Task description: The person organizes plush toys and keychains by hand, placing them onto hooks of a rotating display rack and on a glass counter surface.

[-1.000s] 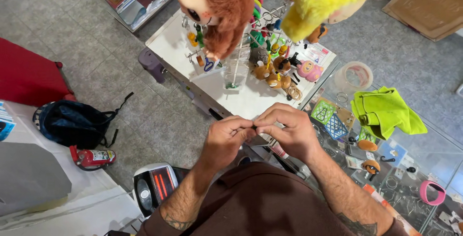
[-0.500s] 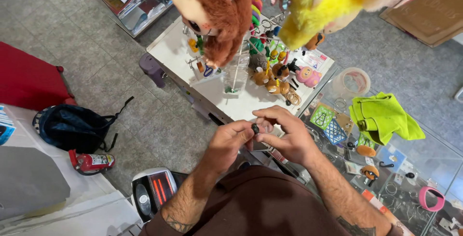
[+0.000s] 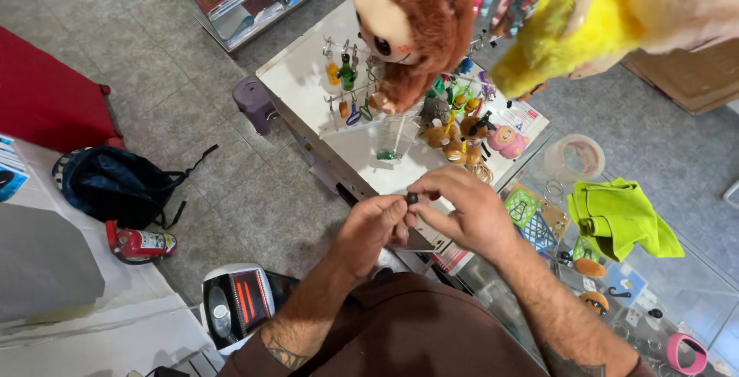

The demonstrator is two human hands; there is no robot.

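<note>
While both hands meet in front of the chest, I note one small dark bead-like piece [image 3: 412,198] pinched between them. My left hand [image 3: 375,227] closes narrowly on it from the left, thumb and forefinger tips touching it; my right hand [image 3: 471,209] curls over from the right, fingertips meeting the same piece. The piece lies at the tips of both hands, equally near to each, and is too small for me to judge a long axis.

Near left, I count one white appliance with a red panel [image 3: 235,304] on the floor. Further left lie one red fire extinguisher [image 3: 140,243] on its side and one dark backpack [image 3: 115,184]. To the right, one glass counter [image 3: 693,284] carries one lime-green cloth [image 3: 620,215] and one pink ring [image 3: 687,352].

Beyond the hands stands one white table [image 3: 296,84] bearing a rack of small keychain trinkets; their count I cannot tell. One purple stool [image 3: 254,101] sits just beside its left edge. Farthest, two plush toys hang at the top: one brown [image 3: 419,19], one yellow [image 3: 570,34].
</note>
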